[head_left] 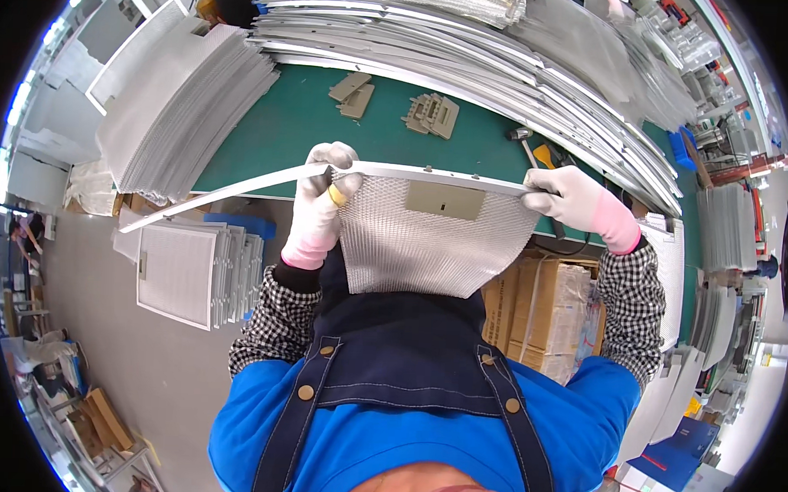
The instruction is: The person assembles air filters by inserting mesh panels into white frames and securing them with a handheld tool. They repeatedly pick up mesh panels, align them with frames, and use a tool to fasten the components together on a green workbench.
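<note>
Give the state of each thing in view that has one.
Left hand, gripping the metal strip
Right hand, gripping the metal strip
Metal strip, angled at the left hand
Mesh sheet, held up, lower edge unframed
Beige plate, against the mesh sheet
Loose beige parts, lying on the table
Hammer, lying on the table
Framed panels, packed in a row

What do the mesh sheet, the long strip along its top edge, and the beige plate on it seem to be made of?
Mesh sheet: probably thin metal, perhaps aluminium; silvery sheen, fine open texture.
Long strip: likely metal too; smooth, pale silver, with crisp edges.
Beige plate: seems matte plastic; even colour, no metallic shine, though painted metal is possible.
</note>
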A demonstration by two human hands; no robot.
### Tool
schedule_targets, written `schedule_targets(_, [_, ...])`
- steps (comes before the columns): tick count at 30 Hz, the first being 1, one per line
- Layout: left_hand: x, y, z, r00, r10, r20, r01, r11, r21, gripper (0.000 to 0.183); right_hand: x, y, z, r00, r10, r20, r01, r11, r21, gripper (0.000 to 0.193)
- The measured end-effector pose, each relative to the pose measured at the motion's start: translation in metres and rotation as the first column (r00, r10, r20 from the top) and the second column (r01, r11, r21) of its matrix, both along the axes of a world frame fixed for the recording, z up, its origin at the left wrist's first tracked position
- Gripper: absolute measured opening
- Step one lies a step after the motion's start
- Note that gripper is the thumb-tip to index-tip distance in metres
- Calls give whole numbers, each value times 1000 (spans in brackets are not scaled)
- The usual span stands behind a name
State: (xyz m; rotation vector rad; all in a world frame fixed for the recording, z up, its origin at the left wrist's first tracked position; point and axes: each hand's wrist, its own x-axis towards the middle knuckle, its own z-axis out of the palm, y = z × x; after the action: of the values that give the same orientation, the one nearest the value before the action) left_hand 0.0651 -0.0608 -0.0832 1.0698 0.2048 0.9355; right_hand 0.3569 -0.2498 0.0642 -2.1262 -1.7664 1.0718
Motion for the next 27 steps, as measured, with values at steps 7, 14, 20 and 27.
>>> schedule_targets(7, [7,-8,13,999,43,-20,-43,999,-10,29,4,-2,3,998,-52,-23,52,999,-1,24])
schedule_targets(14, [-10,14,6,992,31,-120,-33,999,-13,46,0,-3,-33,889,-1,457,-209,888,409,26])
schedule_targets(20, [-72,22,76,560,333,-759,374,715,590,36,22,-4,-56,818,58,573,-247,934,258,34])
schedule_targets(27, [1,23,56,649,660,-380,409,119,905,25,0,20,-36,872,181,455,-343,889,304,25])
